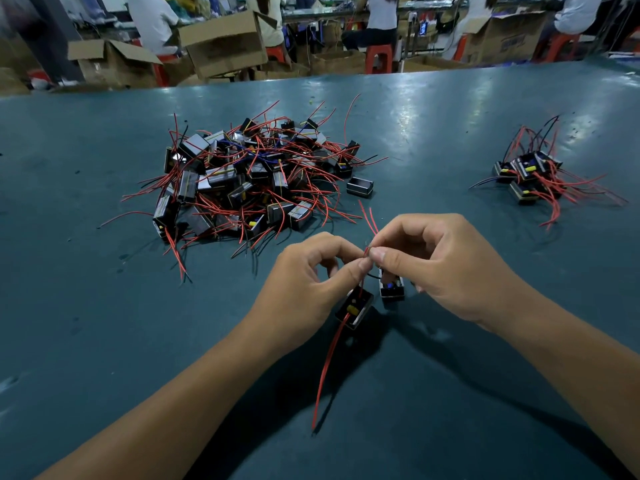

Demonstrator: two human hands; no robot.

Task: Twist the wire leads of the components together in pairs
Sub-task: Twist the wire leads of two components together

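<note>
Wires (367, 252) from two components (354, 307) are pinched between our left hand (311, 271) and right hand (429, 258) fingers, mid-desk (86, 306); small finished pile (530, 178) at two o'clock, large untwisted heap (242, 181) at eleven.

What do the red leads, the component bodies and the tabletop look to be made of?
Red leads: flexible plastic-insulated wire, judging by the smooth curves.
Component: glossy black casing, likely plastic or tape-wrapped; it reflects light.
Tabletop: smooth teal sheet, semi-gloss, scuffed; possibly rubber or vinyl.
</note>
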